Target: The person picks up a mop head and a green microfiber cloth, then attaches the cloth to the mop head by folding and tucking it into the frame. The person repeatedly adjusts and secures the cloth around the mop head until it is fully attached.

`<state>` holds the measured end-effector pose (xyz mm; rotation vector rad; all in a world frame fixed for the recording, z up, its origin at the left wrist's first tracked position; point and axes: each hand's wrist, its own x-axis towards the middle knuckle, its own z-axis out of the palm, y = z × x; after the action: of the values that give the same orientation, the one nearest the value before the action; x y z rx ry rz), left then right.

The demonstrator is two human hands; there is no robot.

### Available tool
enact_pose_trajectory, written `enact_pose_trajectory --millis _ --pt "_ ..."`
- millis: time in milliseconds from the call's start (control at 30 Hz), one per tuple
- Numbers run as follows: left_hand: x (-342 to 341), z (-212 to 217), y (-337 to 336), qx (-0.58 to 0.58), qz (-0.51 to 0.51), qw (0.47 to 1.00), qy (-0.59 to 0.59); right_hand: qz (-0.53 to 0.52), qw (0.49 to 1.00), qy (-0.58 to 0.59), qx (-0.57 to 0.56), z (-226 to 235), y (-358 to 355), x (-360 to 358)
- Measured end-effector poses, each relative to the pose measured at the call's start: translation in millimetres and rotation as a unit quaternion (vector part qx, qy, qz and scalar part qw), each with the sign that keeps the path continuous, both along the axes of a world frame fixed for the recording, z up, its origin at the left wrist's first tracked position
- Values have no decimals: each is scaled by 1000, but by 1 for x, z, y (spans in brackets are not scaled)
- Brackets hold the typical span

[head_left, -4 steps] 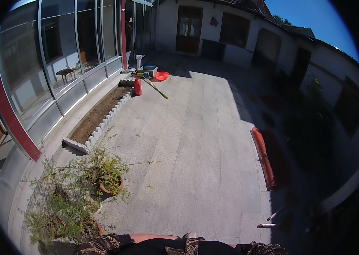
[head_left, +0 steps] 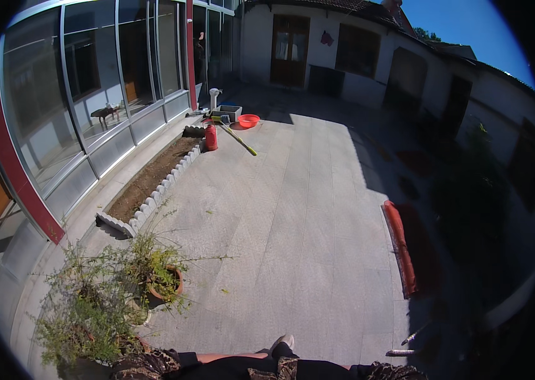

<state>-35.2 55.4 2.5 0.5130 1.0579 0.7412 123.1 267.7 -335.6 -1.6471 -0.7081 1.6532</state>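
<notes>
Neither my left hand nor my right hand shows. At the lower edge are my dark patterned sleeves point(head_left: 147, 365), with dark clothing between them. A narrow strip of bare skin point(head_left: 229, 356) shows beside the clothing; whether it is arm or leg I cannot tell. One light shoe point(head_left: 282, 343) rests on the paving just ahead of my body. Closest on the left stand potted plants with thin, straggling green stems, one in a terracotta pot point(head_left: 172, 286).
A soil bed point(head_left: 153, 178) with scalloped edging runs along the glazed wall. Beyond are a red canister point(head_left: 211, 137), a long yellow-green handle point(head_left: 243, 143), a red basin point(head_left: 249, 120) and a grey trough point(head_left: 228, 113). A red roll point(head_left: 400, 250) lies at the right by the shade.
The view has tilted and shifted slightly, so the yard sits a little lower and further right. More of the light shoe shows at the lower edge.
</notes>
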Motion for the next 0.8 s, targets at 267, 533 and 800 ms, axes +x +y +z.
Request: enact_pose_trajectory --millis 267,533,800 --pt "-58 39 120 -38 133 990 40 412 909 28 57 164 181 -115" --pt "-108 37 193 -60 194 978 38 615 783 70 60 265 277 -119" --pt "-209 -18 285 -38 130 991 2 646 761 45 26 284 362 -161"
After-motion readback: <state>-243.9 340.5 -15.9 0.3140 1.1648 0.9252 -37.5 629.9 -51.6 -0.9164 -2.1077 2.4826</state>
